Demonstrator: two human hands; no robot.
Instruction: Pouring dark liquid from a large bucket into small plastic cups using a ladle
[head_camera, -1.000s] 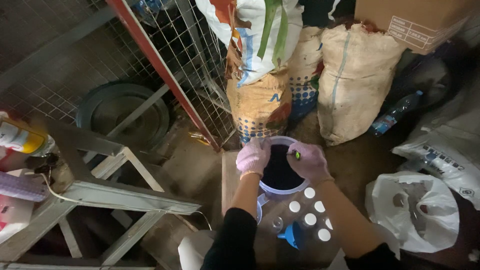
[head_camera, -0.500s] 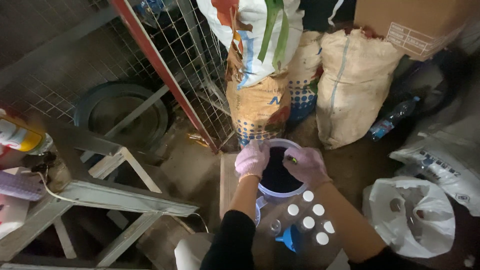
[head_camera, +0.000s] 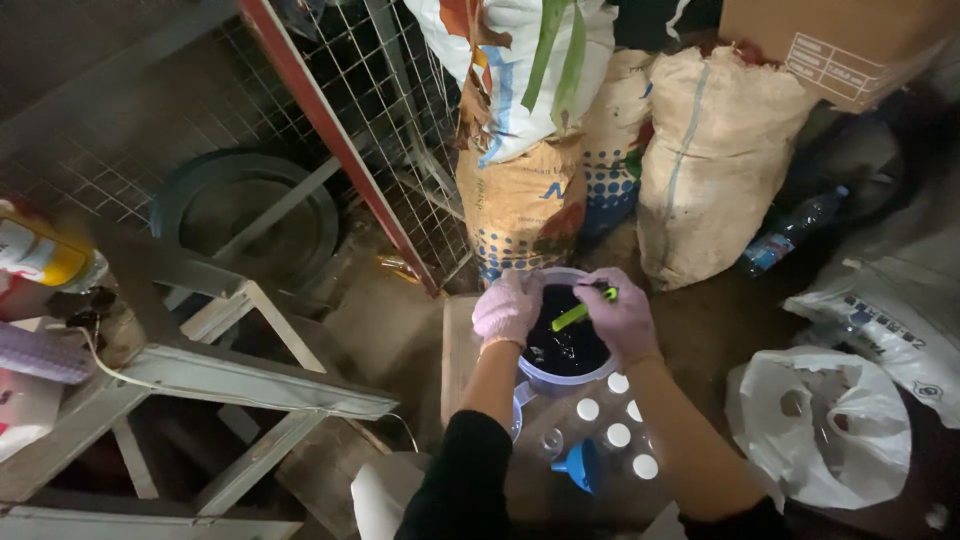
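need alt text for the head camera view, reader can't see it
Seen from above, a person in pale gloves steadies a white bucket of dark liquid with the left hand while the right hand holds a green stick over it. Capped white bottles and a blue funnel sit just below, with filled sacks behind.

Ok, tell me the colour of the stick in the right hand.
Bright green stick, head view.

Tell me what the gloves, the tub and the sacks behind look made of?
Gloves: thin pale pink rubber or latex, wrinkled and matte. Tub: probably plastic, smooth whitish wall, slightly translucent rim. Sacks: woven plastic or fibre cloth, coarse and creased.
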